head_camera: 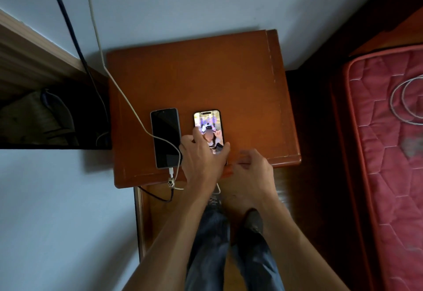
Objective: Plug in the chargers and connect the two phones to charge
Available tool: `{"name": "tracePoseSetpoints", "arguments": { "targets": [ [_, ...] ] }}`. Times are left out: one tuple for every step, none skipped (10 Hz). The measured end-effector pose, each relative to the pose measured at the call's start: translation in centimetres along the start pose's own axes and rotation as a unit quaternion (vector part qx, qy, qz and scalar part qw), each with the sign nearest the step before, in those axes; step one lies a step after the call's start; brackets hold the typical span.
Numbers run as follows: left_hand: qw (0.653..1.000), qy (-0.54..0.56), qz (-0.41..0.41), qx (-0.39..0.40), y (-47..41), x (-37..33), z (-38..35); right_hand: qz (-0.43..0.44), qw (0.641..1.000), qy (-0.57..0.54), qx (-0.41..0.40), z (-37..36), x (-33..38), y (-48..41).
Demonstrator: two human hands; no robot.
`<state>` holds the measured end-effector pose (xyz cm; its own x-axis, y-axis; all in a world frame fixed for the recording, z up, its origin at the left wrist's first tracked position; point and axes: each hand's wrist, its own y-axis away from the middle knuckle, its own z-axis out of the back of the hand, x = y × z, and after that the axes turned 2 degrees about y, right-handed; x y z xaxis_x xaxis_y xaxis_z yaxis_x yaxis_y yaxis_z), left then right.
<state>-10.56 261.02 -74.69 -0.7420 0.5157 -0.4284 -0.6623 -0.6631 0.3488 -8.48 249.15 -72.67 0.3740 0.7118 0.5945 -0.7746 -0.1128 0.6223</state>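
Note:
Two phones lie side by side on the brown bedside table [206, 80]. The left phone [165, 137] has a dark screen, and a white charging cable [128, 103] runs down from the wall and into its near end. The right phone [209, 128] has a lit screen. My left hand [201, 155] grips the lit phone's near half, thumb on one edge and fingers on the other. My right hand [251, 167] is curled at the table's front edge just below that phone; what it pinches is hidden. A short bit of white cable [218, 188] shows between my wrists.
A black cable [68, 27] runs down the wall at the left into a dark gap beside the table. Another black lead [155, 196] loops under the table's front edge. A red mattress [386, 153] with a coiled white cable [405, 100] lies at the right.

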Motion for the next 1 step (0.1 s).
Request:
{"name": "tracePoseSetpoints", "arguments": {
  "targets": [
    [0.995,0.089,-0.037,-0.021,0.99,-0.88,3.24,0.024,1.000,-0.011,0.005,2.35,2.53,1.62]
  ]
}}
